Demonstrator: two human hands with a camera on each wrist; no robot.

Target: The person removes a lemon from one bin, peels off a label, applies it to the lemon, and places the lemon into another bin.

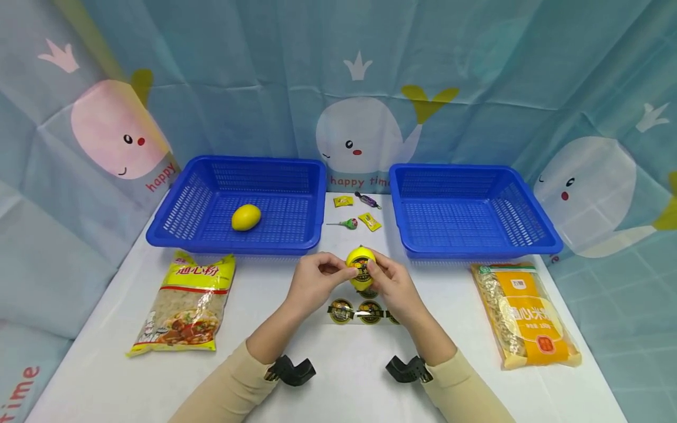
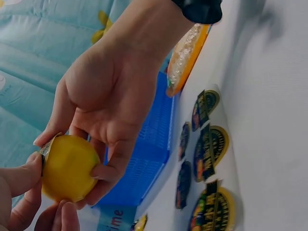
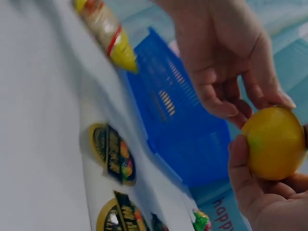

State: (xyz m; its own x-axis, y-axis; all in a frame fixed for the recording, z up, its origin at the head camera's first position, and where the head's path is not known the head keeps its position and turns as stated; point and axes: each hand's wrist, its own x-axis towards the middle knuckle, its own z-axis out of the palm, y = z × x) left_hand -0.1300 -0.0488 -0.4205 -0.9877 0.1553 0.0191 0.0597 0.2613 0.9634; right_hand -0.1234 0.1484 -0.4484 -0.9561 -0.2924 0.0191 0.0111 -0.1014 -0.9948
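Above the table's middle, both hands hold a yellow lemon (image 1: pixel 359 262) that bears a dark round sticker (image 1: pixel 362 271). My left hand (image 1: pixel 336 270) pinches the lemon's left side, with a fingertip at the sticker's edge (image 2: pixel 46 148). My right hand (image 1: pixel 374 271) grips its right side, thumb and fingers curled round the lemon (image 2: pixel 67 168). Under the hands lies a sheet of matching round stickers (image 1: pixel 355 311). In the right wrist view my right hand (image 3: pixel 255 192) cups the lemon (image 3: pixel 273 143) from below while my left hand (image 3: pixel 226 62) touches its top.
Two blue baskets stand at the back: the left basket (image 1: pixel 174 211) holds another lemon (image 1: pixel 245 217), the right basket (image 1: pixel 529 217) holds nothing visible. Several wrapped candies (image 1: pixel 359 211) lie between them. A yellow pasta bag (image 1: pixel 185 305) lies at left, an orange one (image 1: pixel 526 314) at right.
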